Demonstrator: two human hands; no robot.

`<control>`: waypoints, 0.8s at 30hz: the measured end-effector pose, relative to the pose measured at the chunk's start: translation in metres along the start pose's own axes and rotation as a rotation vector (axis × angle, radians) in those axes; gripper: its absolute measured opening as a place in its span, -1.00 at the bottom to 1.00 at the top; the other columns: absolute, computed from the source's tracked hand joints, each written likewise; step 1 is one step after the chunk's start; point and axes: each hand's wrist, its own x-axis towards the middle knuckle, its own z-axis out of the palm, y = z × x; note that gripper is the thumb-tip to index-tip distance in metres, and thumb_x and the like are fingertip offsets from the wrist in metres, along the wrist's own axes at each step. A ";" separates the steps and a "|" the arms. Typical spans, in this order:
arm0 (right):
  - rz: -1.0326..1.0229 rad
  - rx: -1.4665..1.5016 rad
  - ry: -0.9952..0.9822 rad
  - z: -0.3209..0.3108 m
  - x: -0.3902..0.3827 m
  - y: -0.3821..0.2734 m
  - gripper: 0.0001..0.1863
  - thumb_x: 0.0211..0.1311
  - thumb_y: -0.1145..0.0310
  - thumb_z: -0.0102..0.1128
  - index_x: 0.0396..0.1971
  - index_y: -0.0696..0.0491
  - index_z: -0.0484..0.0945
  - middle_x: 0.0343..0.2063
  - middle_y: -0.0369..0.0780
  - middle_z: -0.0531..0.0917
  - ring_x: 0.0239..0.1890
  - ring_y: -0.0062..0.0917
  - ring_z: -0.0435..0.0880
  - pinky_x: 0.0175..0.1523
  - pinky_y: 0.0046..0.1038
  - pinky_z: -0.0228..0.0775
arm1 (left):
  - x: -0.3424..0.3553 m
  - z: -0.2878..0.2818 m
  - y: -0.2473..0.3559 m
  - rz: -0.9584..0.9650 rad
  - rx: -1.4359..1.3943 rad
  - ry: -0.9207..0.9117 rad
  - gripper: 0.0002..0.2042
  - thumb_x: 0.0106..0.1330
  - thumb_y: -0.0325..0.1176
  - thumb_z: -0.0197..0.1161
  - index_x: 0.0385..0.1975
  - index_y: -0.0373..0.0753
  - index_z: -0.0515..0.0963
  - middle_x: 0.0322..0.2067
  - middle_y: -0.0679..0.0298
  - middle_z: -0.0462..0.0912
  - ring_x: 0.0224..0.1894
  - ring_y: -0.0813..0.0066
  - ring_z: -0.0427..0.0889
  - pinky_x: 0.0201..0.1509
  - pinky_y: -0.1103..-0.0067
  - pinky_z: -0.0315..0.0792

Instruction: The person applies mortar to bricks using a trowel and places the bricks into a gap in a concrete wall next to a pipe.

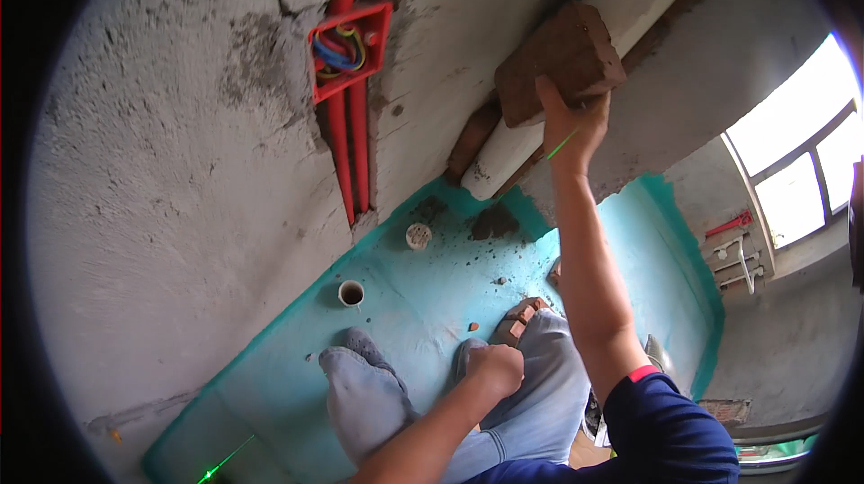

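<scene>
My right hand (pixel 576 128) is raised with its arm stretched up and away. It grips a brown-red brick (pixel 558 61), thumb on the near face and the other fingers mostly hidden behind it. The brick overlaps a white vertical pipe (pixel 504 153) in the wall corner; whether it touches the pipe I cannot tell. Lower down, another brick (pixel 472 140) sits between the pipe's left side and the wall. My left hand (pixel 497 369) is closed in a fist at my knee, with nothing showing in it.
Two short pipe stubs (pixel 351 293) rise from the turquoise-coated floor (pixel 288 367). Brick pieces (pixel 522 317) lie by my foot, with crumbs and mortar near the corner. On the left wall is a red electrical box (pixel 351 52) with exposed wires; a window (pixel 801 169) is at right.
</scene>
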 end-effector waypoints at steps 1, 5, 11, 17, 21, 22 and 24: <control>0.010 -0.009 -0.015 0.014 -0.010 0.018 -0.49 -0.14 0.34 0.47 -0.17 0.18 0.46 -0.20 -0.15 0.63 -0.17 -0.37 0.60 -0.05 -0.37 0.45 | -0.001 0.006 -0.003 0.009 -0.026 0.031 -0.66 0.17 -0.09 0.28 -0.36 -0.31 0.63 -0.40 0.05 0.68 -0.25 0.04 0.67 -0.15 0.30 0.52; 0.231 -0.443 -0.012 0.036 -0.039 0.095 -0.33 -0.18 0.15 0.44 -0.06 0.17 0.40 -0.16 0.02 0.59 -0.08 -0.07 0.56 0.03 -0.22 0.40 | -0.007 0.008 -0.011 0.044 -0.019 0.110 -0.68 0.13 -0.12 0.30 -0.41 -0.31 0.61 -0.41 0.06 0.67 -0.28 0.07 0.68 -0.18 0.31 0.53; 0.325 -0.405 -0.107 0.043 -0.037 0.095 -0.25 -0.21 0.06 0.44 -0.02 0.17 0.37 -0.13 0.04 0.58 -0.04 -0.06 0.55 0.04 -0.21 0.40 | -0.012 0.000 -0.015 0.052 -0.024 0.113 -0.71 0.12 -0.13 0.30 -0.44 -0.28 0.61 -0.42 0.04 0.66 -0.26 0.09 0.67 -0.19 0.31 0.52; 0.255 -0.411 -0.173 0.031 -0.023 0.077 -0.23 -0.26 0.02 0.47 -0.06 0.17 0.41 -0.16 -0.01 0.60 -0.07 -0.12 0.56 -0.01 -0.22 0.42 | -0.012 -0.008 -0.004 0.037 -0.040 0.030 -0.69 0.17 -0.11 0.27 -0.38 -0.28 0.64 -0.35 0.04 0.68 -0.20 0.08 0.66 -0.10 0.35 0.49; 0.244 -0.333 -0.170 0.010 0.000 0.041 -0.41 -0.22 0.10 0.49 -0.23 0.12 0.43 -0.31 -0.07 0.61 -0.22 -0.18 0.58 -0.07 -0.28 0.42 | -0.016 -0.017 -0.003 0.041 -0.031 -0.022 -0.68 0.18 -0.10 0.27 -0.38 -0.28 0.65 -0.35 0.05 0.68 -0.17 0.09 0.65 -0.08 0.35 0.49; 0.206 -0.303 -0.130 0.007 0.007 0.024 -0.45 -0.19 0.12 0.49 -0.29 0.12 0.40 -0.37 -0.11 0.59 -0.29 -0.23 0.57 -0.15 -0.29 0.41 | -0.019 -0.019 -0.004 0.042 -0.016 -0.057 -0.67 0.20 -0.08 0.25 -0.34 -0.28 0.63 -0.33 0.05 0.67 -0.16 0.09 0.65 -0.07 0.33 0.48; 0.086 -0.224 -0.049 -0.001 0.023 0.010 -0.44 -0.19 0.12 0.50 -0.29 0.12 0.40 -0.37 -0.11 0.59 -0.30 -0.23 0.57 -0.15 -0.29 0.41 | -0.025 -0.012 -0.003 0.052 -0.020 -0.063 -0.66 0.20 -0.08 0.25 -0.33 -0.28 0.62 -0.31 0.04 0.67 -0.16 0.09 0.65 -0.08 0.32 0.48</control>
